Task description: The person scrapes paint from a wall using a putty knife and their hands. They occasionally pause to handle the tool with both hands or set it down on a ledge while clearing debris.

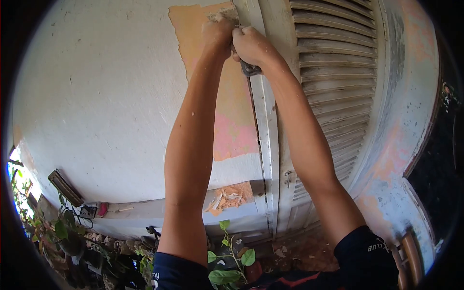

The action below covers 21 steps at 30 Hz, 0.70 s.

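Nearest, at six o'clock: dark sleeves, and a leafy plant [227,256] below.

Both bare arms rise toward twelve o'clock. The left hand [217,31] is curled shut, pressed against the wall at the edge of the peeled paint patch [232,125]; what it pinches I cannot tell.

The right hand [251,46], touching the left, is fisted around a scraper [250,69], whose dark end shows just under the fist. The tool's long axis runs up-down along the shutter frame [268,145], just at one o'clock of the left hand.

Farther, at two o'clock: louvred shutter [333,82].
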Each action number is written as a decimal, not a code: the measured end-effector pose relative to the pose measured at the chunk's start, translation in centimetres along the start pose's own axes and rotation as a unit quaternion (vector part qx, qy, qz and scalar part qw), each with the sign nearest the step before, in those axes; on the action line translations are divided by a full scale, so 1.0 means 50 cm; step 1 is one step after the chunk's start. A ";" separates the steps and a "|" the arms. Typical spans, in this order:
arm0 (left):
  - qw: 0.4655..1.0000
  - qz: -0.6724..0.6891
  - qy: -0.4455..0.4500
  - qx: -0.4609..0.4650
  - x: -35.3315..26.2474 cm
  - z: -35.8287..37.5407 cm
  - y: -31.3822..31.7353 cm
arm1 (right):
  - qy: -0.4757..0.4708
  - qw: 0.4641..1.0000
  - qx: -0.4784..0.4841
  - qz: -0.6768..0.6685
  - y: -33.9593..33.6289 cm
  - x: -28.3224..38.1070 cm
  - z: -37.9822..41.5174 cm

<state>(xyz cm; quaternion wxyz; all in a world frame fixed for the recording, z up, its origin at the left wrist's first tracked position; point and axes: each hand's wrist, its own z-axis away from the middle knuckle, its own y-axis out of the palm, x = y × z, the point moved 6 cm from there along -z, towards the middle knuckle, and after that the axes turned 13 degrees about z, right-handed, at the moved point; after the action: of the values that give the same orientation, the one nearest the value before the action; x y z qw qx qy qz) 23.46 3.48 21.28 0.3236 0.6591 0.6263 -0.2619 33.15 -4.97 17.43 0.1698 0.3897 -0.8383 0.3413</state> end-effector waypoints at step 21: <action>0.979 -0.155 0.130 0.025 -0.083 0.002 -0.002 | -0.018 0.999 0.024 0.043 -0.028 0.039 -0.017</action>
<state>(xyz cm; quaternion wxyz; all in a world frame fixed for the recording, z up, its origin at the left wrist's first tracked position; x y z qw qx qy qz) 23.06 0.68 24.32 0.1778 0.5907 0.7507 -0.2364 33.01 -6.09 19.72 0.1301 0.3632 -0.8490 0.3610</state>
